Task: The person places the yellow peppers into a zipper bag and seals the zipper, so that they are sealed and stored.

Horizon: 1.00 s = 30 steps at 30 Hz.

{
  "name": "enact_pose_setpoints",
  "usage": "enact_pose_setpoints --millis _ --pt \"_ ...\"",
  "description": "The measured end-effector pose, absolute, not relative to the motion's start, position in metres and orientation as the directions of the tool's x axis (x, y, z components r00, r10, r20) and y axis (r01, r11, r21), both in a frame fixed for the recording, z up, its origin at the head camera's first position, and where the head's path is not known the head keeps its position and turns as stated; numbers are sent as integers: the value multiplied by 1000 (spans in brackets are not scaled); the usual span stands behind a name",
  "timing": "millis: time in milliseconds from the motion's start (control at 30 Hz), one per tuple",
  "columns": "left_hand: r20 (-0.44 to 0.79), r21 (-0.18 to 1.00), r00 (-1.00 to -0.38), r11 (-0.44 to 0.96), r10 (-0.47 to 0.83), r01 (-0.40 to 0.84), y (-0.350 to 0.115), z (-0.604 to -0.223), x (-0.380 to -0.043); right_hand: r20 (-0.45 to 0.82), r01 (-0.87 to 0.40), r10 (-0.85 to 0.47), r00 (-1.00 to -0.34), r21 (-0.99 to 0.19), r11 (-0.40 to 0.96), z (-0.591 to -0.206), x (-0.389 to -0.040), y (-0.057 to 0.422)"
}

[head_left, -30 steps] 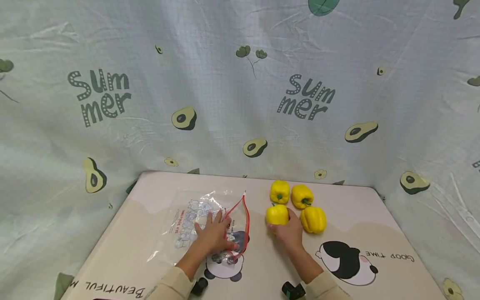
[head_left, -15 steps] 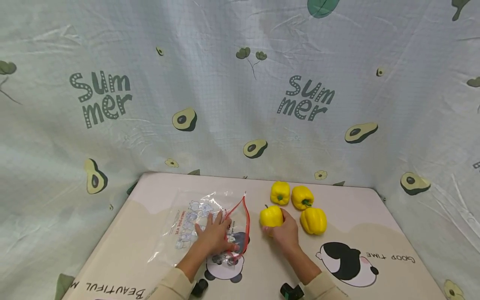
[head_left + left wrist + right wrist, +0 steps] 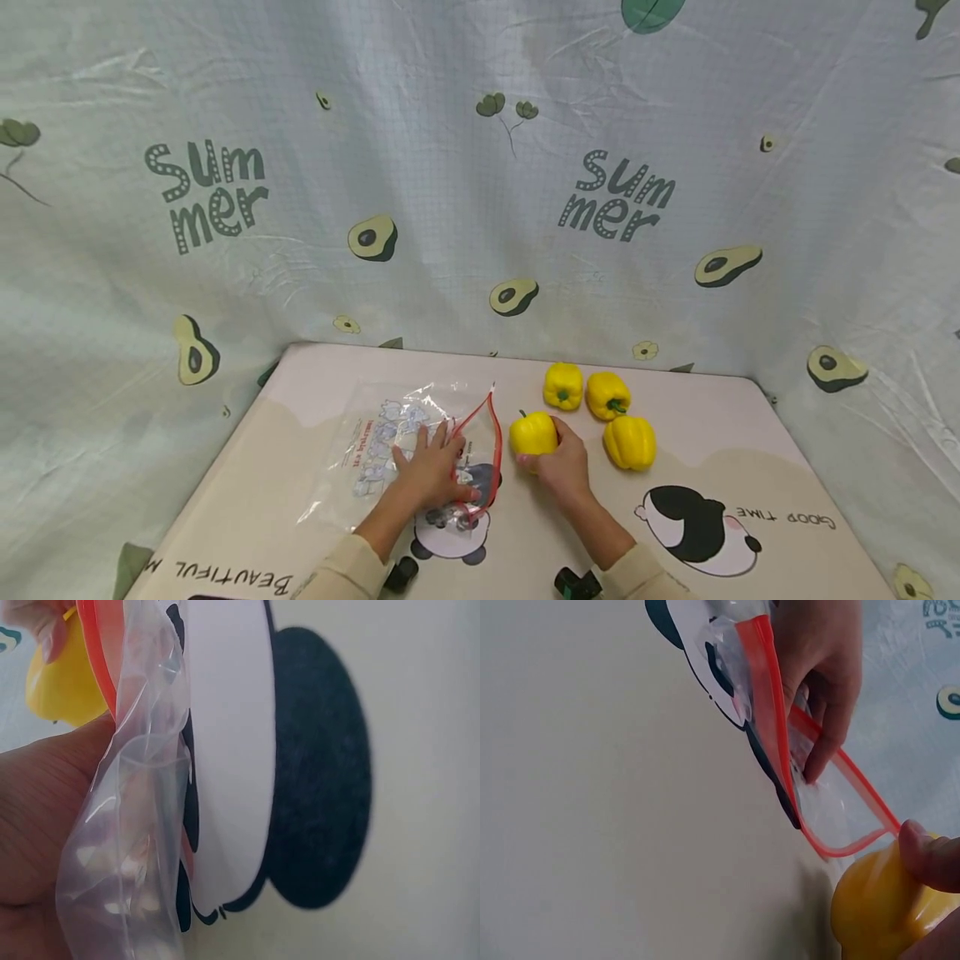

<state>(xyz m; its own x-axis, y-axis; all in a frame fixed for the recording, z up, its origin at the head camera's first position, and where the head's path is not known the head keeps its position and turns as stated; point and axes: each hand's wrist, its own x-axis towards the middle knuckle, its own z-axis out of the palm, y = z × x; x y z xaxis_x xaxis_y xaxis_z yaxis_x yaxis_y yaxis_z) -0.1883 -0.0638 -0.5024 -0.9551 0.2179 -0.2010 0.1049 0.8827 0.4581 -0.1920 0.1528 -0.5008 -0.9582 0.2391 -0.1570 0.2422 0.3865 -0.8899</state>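
A yellow bell pepper [image 3: 531,433], its stem pointing up, is gripped by my right hand [image 3: 565,468] between thumb and fingers. To its left lies a clear zip bag [image 3: 375,454] with printed figures and a red zip edge [image 3: 497,442]. My left hand [image 3: 429,477] rests on the bag with fingers spread, beside its mouth. In the right wrist view the red edges stand apart, so the bag's mouth gapes toward the held pepper [image 3: 870,904]. The left wrist view shows crumpled plastic [image 3: 142,795] against the left hand.
Three more yellow bell peppers, one at the back [image 3: 562,386], one beside it [image 3: 607,395] and one nearer [image 3: 629,442], sit right of the held one. A printed mat [image 3: 697,450] covers the table. A patterned curtain [image 3: 435,167] hangs behind.
My right hand has carried the bell pepper leftward, away from the other peppers and closer to the bag's mouth. The left hand stays in place on the bag.
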Motion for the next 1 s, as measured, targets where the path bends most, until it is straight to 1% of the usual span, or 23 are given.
enact_pose_setpoints --millis 133,367,667,767,1000 --pt "-206 449 -954 887 216 104 -63 -503 -189 -160 244 236 -959 -889 388 -501 -192 150" --pt "-208 444 -955 890 212 101 -62 -503 -189 -133 210 214 -968 -894 396 -502 -192 143" --pt "-208 440 -955 892 211 102 -63 -502 -190 -137 189 157 -978 -903 387 -501 -198 139" --pt "-206 439 -955 893 212 104 -62 -501 -190 -128 170 136 -982 -916 365 -501 -200 139" --pt "-213 428 -955 898 208 100 -62 -500 -190 -63 86 85 -994 -951 296 -500 -202 135"
